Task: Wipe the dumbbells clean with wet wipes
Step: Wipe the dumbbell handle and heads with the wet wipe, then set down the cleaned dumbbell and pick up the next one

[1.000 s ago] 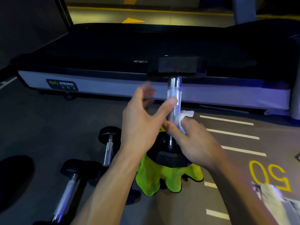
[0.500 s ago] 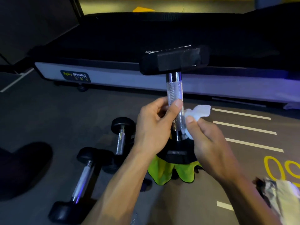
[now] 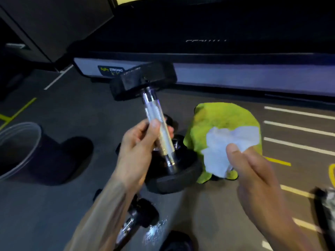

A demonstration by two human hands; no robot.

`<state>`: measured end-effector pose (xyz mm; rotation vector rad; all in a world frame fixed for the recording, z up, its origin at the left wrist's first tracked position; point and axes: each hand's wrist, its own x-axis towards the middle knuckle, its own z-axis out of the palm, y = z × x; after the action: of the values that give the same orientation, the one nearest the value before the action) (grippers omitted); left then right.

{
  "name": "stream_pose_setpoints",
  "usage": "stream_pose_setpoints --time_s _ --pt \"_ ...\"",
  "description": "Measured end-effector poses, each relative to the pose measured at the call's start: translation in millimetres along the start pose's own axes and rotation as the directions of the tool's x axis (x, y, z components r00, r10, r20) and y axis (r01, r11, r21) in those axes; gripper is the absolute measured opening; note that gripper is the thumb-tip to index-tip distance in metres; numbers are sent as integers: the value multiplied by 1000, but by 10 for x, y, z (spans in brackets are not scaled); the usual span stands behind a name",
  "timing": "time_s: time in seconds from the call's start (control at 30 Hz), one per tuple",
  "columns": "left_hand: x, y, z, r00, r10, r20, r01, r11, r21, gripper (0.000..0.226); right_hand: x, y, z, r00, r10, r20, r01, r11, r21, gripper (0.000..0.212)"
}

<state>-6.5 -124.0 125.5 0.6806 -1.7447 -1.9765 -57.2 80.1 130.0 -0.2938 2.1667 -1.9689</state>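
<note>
My left hand [image 3: 139,147] grips the chrome handle of a black-headed dumbbell [image 3: 155,120], which is lifted off the floor and tilted to the upper left. My right hand [image 3: 257,176] pinches a crumpled white wet wipe [image 3: 224,147] to the right of the dumbbell, apart from it. A bright green cloth [image 3: 223,116] lies on the floor behind the wipe. Another dumbbell [image 3: 134,220] lies on the floor under my left forearm, partly hidden.
A treadmill [image 3: 217,73] with a grey side rail runs across the back. A dark bin [image 3: 20,147] with a clear liner stands at the left. White and yellow floor lines [image 3: 297,129] mark the right. A wipes pack [image 3: 326,201] sits at the right edge.
The dumbbell, upright on the green cloth before, is now lifted and tilted left in my left hand. My right hand with the wipe has come off the handle and moved right.
</note>
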Motion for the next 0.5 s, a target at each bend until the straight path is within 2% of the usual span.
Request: stream_pose_setpoints --time_s 0.13,0.3,0.4,0.47,0.5 --pt "-290 -229 -664 992 -101 -76 114 974 195 38 -286 270 250 985 48 163 -46 999 -16 44" --pt "-712 -558 -1426 987 -148 -56 156 862 482 26 -633 673 306 929 141 342 -109 988 -111 52" --pt "-862 -707 -1750 986 -164 6 115 718 687 22 -762 775 279 907 211 365 -133 965 -228 48" --pt "-928 -803 -1939 980 -195 32 86 564 821 20 -831 824 290 890 250 381 -146 948 -282 46" --pt "-956 -850 -2018 976 -213 42 69 487 871 26 -858 849 309 882 266 389 -144 938 -314 46"
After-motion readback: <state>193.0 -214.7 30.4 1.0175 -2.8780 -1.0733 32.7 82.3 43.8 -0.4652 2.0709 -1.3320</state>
